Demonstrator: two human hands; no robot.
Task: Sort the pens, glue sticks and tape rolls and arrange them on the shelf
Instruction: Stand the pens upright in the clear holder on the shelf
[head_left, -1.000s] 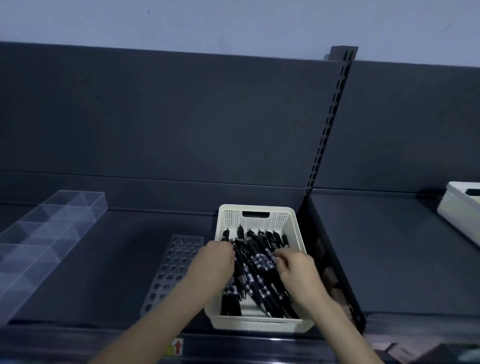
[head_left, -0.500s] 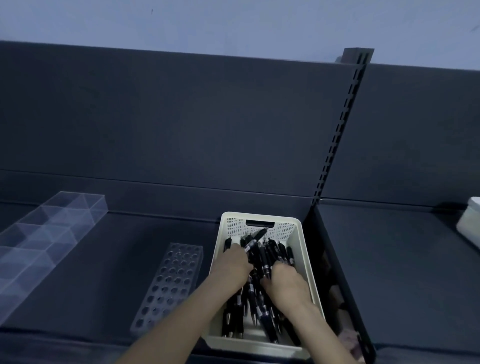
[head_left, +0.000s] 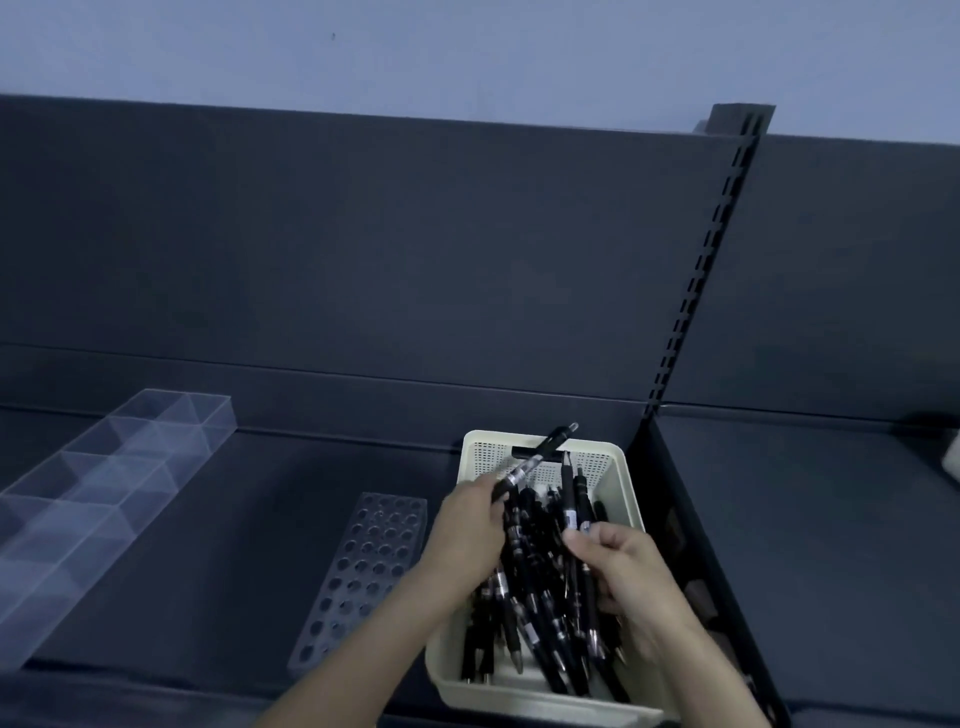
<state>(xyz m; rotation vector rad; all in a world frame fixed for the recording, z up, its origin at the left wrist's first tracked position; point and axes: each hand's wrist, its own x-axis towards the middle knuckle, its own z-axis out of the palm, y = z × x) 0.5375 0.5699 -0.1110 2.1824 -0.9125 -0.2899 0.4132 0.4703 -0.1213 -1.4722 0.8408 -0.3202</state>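
Observation:
A cream plastic basket (head_left: 613, 462) full of black pens (head_left: 535, 597) stands on the dark shelf, low and right of centre. My left hand (head_left: 465, 525) grips one black pen (head_left: 540, 454) that sticks up and to the right over the basket's far rim. My right hand (head_left: 623, 571) pinches several pens (head_left: 574, 499) standing upright inside the basket. A clear pen rack with rows of round holes (head_left: 363, 571) lies on the shelf just left of the basket.
A clear divided organiser tray (head_left: 98, 499) lies at the far left of the shelf. A slotted upright post (head_left: 701, 270) and a dark divider (head_left: 691, 545) bound the bay on the right. A pale container's edge (head_left: 953, 460) shows at the far right.
Both hands dug into the pens, then lifted. My left hand now holds one pen raised above the basket's rim, and my right hand has gathered several pens upright.

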